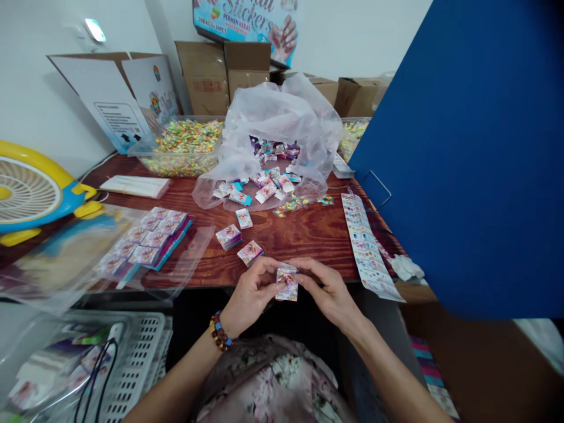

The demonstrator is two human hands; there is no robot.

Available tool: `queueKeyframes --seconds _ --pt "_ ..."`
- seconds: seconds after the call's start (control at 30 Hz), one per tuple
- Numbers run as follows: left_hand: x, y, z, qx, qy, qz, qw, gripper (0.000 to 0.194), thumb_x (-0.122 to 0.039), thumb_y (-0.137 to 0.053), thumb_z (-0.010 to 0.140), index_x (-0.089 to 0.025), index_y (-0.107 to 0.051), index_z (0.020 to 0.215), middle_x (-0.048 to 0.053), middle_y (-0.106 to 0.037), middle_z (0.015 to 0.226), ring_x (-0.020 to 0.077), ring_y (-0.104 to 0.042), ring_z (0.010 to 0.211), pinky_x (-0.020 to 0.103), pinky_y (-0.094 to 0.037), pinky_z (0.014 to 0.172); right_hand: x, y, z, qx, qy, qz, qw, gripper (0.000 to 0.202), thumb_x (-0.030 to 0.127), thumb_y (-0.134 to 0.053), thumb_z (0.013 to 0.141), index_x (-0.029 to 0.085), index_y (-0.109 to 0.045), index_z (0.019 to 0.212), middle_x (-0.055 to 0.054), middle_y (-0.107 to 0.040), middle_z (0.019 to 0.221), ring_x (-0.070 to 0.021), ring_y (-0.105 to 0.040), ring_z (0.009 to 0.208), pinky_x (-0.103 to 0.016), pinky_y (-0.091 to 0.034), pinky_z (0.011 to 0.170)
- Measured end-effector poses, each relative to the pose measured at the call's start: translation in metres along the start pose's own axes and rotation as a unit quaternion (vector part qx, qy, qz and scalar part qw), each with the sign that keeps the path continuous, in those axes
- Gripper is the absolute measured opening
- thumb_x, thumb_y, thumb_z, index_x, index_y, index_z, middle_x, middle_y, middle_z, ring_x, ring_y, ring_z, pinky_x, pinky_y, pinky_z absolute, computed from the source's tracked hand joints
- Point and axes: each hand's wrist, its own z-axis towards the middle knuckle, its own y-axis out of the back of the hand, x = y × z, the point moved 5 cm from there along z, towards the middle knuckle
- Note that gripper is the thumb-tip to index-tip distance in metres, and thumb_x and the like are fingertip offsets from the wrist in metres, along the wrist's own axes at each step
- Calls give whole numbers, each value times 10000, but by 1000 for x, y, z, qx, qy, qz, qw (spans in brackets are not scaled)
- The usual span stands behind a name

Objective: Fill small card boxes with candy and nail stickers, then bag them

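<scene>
Just past the front edge of the table, both hands hold one small printed box between them. My left hand pinches its left side, thumb across the printed face. My right hand grips the upper right part with thumb and fingers; a pale flap shows at the top. Close beyond my left hand lie a box with a hand picture, a short stack of boxes and a single box. Further back, an open translucent bag spills many small boxes onto the wood.
Rows of stacked boxes sit on plastic at the left, near a yellow-blue fan. Small candy packets lie before the bag. A candy-filled tub stands behind. Sticker strips and a blue panel are at the right.
</scene>
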Motion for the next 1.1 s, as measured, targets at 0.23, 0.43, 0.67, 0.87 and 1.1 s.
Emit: queueKeyframes --seconds 0.23,0.43,0.67,0.87,1.1 --pt "-2 2 -4 -18 5 21 1000 279 -222 -660 817 -216 -451 1001 -8 -612 891 118 -595 809 243 -455 735 11 6 16 54 -93 58 993 177 335 -624 842 174 -697 849 -26 -704 826 -154 -642 743 -269 -535 672" --pt "-8 1 -5 5 9 30 999 270 -230 -659 815 -217 -455 990 0 -628 918 136 -618 853 269 -470 781 13 8 19 72 -132 97 984 184 346 -680 775 190 -714 867 -2 -686 781 -128 -635 685 -247 -550 628" --pt "-7 -1 -6 12 16 42 999 271 -226 -662 807 -215 -463 990 8 -620 923 143 -616 869 270 -468 784 16 10 19 85 -141 69 984 104 283 -678 757 203 -740 780 16 -694 707 -120 -633 628 -225 -538 588" --pt "-1 1 -7 -24 12 33 999 328 -262 -674 803 -223 -497 1076 -10 -586 892 121 -591 781 233 -453 696 22 10 14 91 -46 -39 994 187 271 -603 857 246 -767 943 -16 -760 885 -193 -704 821 -308 -567 756" --pt "10 -5 -6 2 19 -27 999 337 -267 -663 818 -215 -568 1137 14 -619 936 144 -611 833 252 -478 746 11 8 0 8 -37 -54 998 227 246 -596 858 265 -745 1028 -24 -763 971 -217 -716 879 -347 -573 804"
